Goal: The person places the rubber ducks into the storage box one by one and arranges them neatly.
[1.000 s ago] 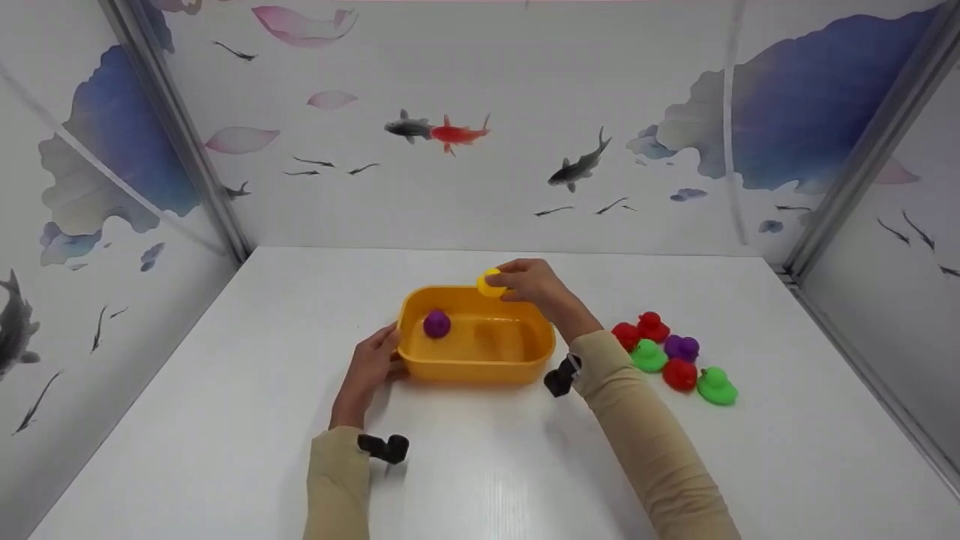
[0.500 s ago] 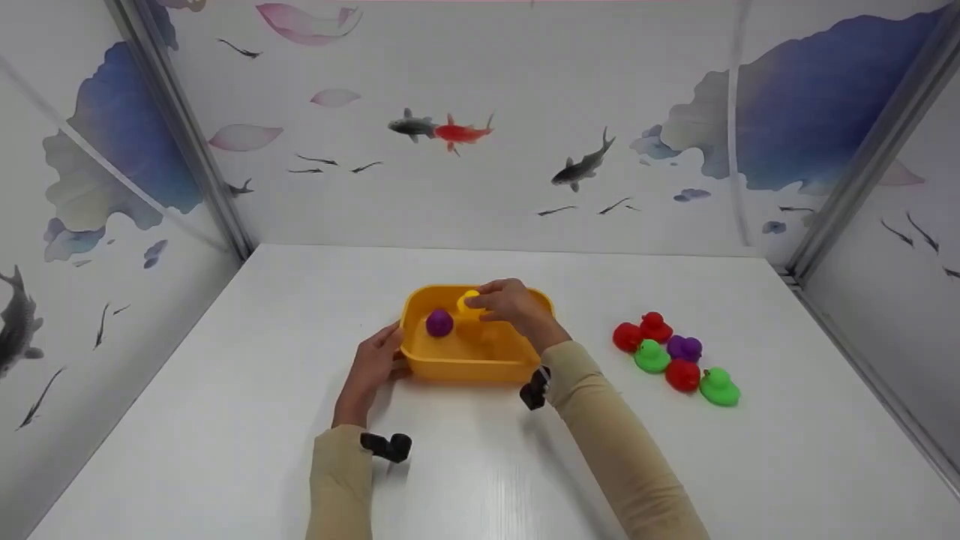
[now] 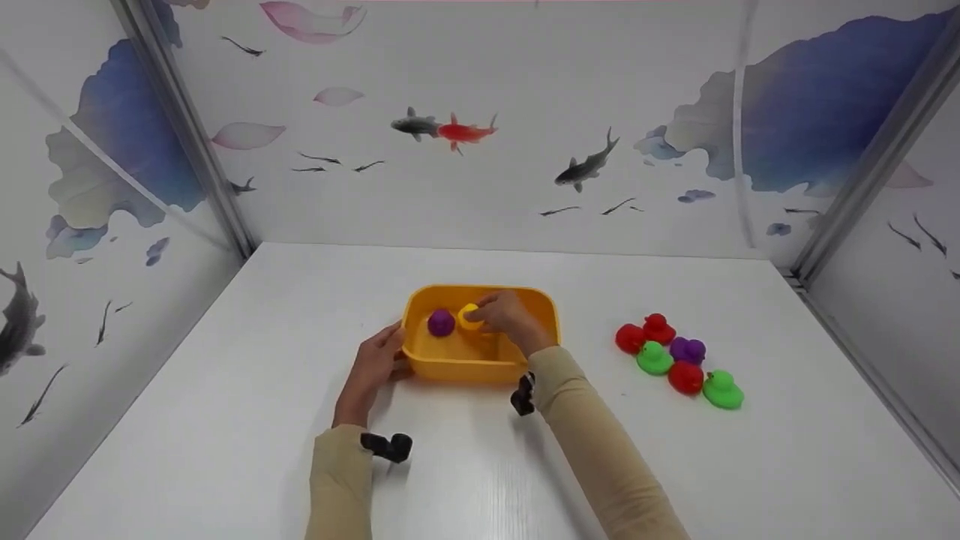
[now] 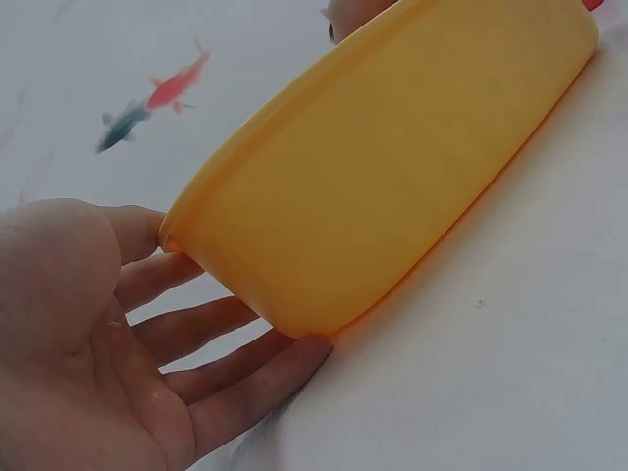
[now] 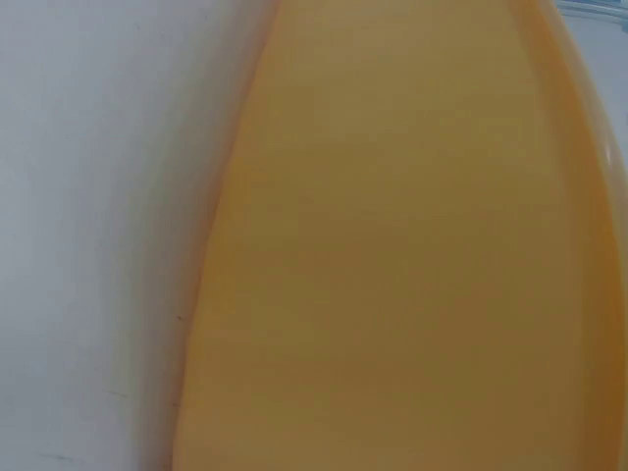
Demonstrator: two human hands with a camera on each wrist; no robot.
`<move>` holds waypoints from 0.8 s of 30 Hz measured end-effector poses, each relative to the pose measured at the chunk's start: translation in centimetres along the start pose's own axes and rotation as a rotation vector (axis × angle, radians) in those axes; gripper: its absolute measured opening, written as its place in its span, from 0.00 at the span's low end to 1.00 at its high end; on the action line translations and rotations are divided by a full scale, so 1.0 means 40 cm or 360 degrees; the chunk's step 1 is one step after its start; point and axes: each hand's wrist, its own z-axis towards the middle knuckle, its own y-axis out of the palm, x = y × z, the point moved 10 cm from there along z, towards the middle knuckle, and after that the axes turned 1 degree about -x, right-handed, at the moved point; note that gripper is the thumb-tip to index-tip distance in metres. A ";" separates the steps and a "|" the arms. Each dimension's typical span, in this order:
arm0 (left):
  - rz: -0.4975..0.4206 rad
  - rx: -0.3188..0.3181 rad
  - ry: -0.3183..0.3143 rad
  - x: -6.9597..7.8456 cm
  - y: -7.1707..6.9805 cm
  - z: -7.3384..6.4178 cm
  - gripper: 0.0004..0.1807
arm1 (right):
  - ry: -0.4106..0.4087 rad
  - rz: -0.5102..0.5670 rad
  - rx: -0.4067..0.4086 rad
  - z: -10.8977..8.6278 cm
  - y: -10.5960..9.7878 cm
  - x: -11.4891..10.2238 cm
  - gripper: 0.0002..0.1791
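Observation:
My right hand [image 3: 508, 316] is inside the orange-yellow plastic tub [image 3: 465, 370] and pinches a yellow rubber duck [image 3: 470, 318] low over its floor. Just left of that, a round-looking purple toy duck [image 3: 441, 323] sits in the tub. At the tub's left end rests my left hand [image 3: 375, 363]. In the left wrist view, the left hand's fingers [image 4: 235, 397] lie fairly straight against the outer wall, with the thumb at the rim. The tub wall [image 5: 412, 245] fills most of the right wrist view, which hides the right hand.
Right of the tub, several rubber ducks lie in a cluster on the white table [image 3: 480, 465]: a red duck [image 3: 658, 328], a green duck [image 3: 723, 389] and a purple duck [image 3: 688, 350] among them. Painted panels [image 3: 480, 202] enclose the table at the back and sides.
My right hand has carried the yellow duck from above the tub's far rim leftward and down into the tub, beside the purple duck. The left hand stays at the tub's left end.

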 end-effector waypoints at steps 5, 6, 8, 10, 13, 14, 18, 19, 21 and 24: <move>0.0031 -0.0009 0.0007 0.003 0.007 0.000 0.27 | 0.0022 -0.0079 0.0026 0.012 0.002 0.002 0.21; 0.0031 -0.0010 0.0003 0.003 0.007 0.000 0.27 | 0.0026 -0.0090 0.0029 0.014 0.003 0.003 0.21; 0.0029 -0.0018 0.0005 0.004 0.010 -0.001 0.27 | 0.0038 -0.0113 0.0040 0.017 0.003 0.006 0.21; 0.0020 -0.0023 0.0005 0.006 0.011 -0.001 0.27 | 0.0038 -0.0135 0.0059 0.018 0.001 0.005 0.21; -0.0009 -0.0025 0.0010 0.009 0.010 -0.001 0.27 | -0.0002 -0.0128 0.0044 0.017 0.002 -0.005 0.22; -0.0014 -0.0025 0.0009 0.009 0.010 -0.001 0.27 | -0.0004 -0.0137 0.0032 0.014 0.002 -0.008 0.23; -0.0044 -0.0018 0.0002 0.007 0.004 -0.001 0.26 | -0.0012 -0.0195 -0.0023 0.001 -0.009 -0.022 0.27; -0.0037 -0.0016 -0.0004 0.005 0.003 -0.001 0.26 | 0.0000 -0.0213 -0.0030 -0.004 -0.016 -0.025 0.28; -0.0021 -0.0015 -0.0005 0.002 0.001 0.000 0.27 | 0.0014 -0.0230 -0.0059 -0.014 -0.029 -0.033 0.29; 0.0003 -0.0007 -0.0006 0.001 -0.001 0.000 0.26 | -0.0013 -0.0253 -0.0137 -0.031 -0.048 -0.054 0.31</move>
